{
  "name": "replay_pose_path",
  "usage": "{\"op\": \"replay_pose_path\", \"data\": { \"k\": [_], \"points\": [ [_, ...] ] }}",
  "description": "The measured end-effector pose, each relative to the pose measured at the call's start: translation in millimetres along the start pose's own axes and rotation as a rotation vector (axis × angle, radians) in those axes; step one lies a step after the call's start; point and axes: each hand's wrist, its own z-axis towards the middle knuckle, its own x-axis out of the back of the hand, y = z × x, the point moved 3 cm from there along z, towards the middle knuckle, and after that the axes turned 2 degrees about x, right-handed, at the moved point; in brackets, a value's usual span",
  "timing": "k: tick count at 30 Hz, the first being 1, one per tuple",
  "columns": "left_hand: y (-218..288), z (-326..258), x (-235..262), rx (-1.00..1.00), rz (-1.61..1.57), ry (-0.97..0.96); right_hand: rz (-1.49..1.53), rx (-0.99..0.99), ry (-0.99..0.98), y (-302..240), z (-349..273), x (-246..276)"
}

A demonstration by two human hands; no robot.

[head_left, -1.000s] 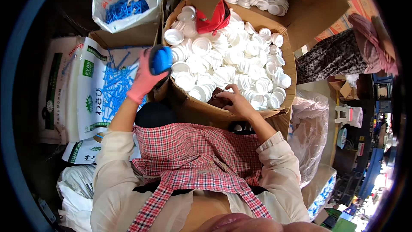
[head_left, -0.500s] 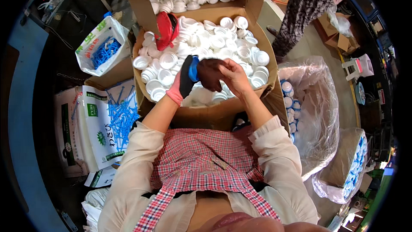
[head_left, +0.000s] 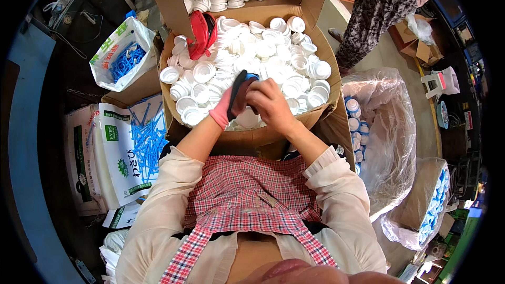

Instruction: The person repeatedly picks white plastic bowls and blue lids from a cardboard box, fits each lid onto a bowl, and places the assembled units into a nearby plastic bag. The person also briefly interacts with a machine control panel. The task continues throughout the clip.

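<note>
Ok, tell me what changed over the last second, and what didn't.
The gloved left hand came in from the left side of the cardboard box, beside the sack of blue pieces, to the middle, where it now meets the bare right hand over the white caps. The right hand rose from the box's near edge. The red glove stays on the caps.

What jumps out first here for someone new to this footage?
The big cardboard box heaped with white plastic caps fills the upper centre. Just above its near edge the two hands meet: the left hand, in a pink and dark glove, against the bare right hand; what they hold is hidden. At the left, open bags of small blue plastic parts stand out, and a red glove hangs on the box's far left wall.
</note>
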Motion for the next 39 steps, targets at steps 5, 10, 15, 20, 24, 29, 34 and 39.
{"op": "replay_pose_path", "data": {
  "k": [5, 10, 15, 20, 24, 29, 34, 39],
  "points": [
    [-8, 3, -3, 0.445, -1.195, 0.324, 0.053, -0.432, 0.087, 26, 1, 3],
    [-73, -15, 34, 0.661, -0.104, 0.153, 0.257, -0.84, -0.17, 58, -27, 8],
    [-46, -2, -4, 0.322, 0.485, -0.261, 0.347, -0.914, -0.086, 88, -44, 43],
    [-45, 8, -70, 0.153, 0.461, -0.547, 0.349, -0.843, -0.088, 88, -44, 38],
    [-51, -7, -107, -0.015, 0.959, -0.408, 0.327, -0.978, -0.145, 78, -45, 38],
    [-51, 16, -114, 0.215, 0.868, -0.682, 0.367, -0.851, -0.096, 83, -50, 43],
    [-70, 17, -139, 0.307, 0.958, -0.606, 0.366, -0.842, -0.07, 80, -45, 50],
    [-54, 17, -130, 0.417, 0.904, -0.615, 0.359, -0.814, -0.023, 88, -58, 50]
  ]
}}
